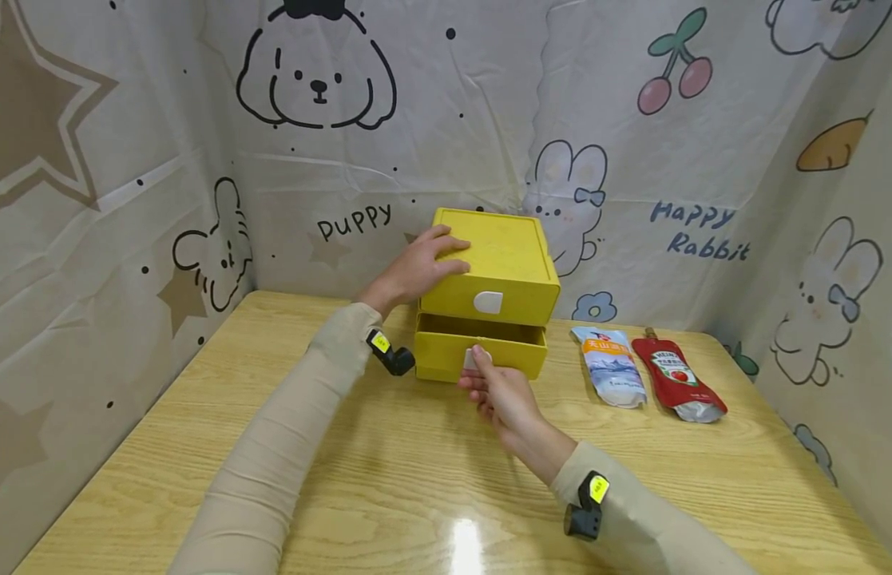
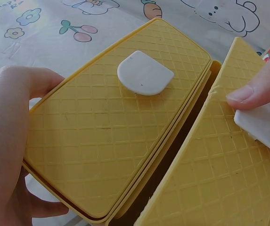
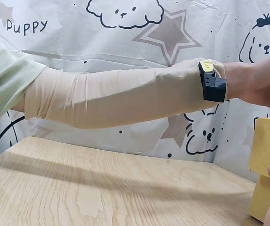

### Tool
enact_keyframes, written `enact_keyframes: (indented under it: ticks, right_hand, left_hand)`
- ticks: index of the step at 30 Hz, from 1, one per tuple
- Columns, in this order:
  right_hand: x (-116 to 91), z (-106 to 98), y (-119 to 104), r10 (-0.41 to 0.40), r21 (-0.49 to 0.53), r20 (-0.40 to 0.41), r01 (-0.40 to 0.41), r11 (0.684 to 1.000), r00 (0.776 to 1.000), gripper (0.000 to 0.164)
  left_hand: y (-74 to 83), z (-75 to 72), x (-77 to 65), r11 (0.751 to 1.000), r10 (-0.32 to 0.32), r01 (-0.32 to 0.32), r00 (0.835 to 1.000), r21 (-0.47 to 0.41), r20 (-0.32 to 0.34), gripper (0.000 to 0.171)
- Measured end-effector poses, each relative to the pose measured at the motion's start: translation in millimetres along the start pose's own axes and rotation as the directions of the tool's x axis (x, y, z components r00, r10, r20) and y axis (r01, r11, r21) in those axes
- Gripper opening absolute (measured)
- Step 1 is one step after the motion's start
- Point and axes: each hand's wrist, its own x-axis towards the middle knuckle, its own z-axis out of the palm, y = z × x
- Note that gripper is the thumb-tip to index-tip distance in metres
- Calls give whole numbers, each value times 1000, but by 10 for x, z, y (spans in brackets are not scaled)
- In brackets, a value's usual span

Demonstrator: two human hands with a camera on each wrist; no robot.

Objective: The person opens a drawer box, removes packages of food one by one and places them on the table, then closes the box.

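A yellow two-drawer storage box (image 1: 492, 247) stands at the back of the table. Its upper drawer (image 2: 102, 127) is closed and has a white tab handle (image 1: 488, 302). Below it, the lower drawer (image 1: 434, 351) sticks out partway, a dark gap showing behind its front. My left hand (image 1: 420, 263) rests on the box's top at the left, fingers spread over the lid. With thumb and fingers my right hand (image 1: 506, 399) pinches the white handle (image 2: 262, 125) of the lower drawer. In the right wrist view only a small part of that hand shows, at the lower right edge.
Right of the box lie a white and blue pouch (image 1: 611, 367) and a red ketchup pouch (image 1: 677, 379), side by side on the wooden table (image 1: 388, 479). A printed fabric curtain (image 1: 460, 120) closes in the back and both sides.
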Motion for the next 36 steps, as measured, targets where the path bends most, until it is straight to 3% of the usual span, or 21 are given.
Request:
enact_keyframes:
  ticks: [16,31,36]
  right_hand:
    - [52,-17,-17,-15,-2,-21,15,1000,1000,58]
    - [101,0,-33,-9,-6,-34,9,1000,999,62]
    - [147,-16,-42,7,36,-24,-6,999,1000,64]
  left_hand:
    - [1,3,21,1000,-6,6,1000,3,7,55]
    - [-6,8,19,1000,-5,5,1000,4,-2,54]
    - [-2,11,12,1000,-9,9,1000,5,-7,55]
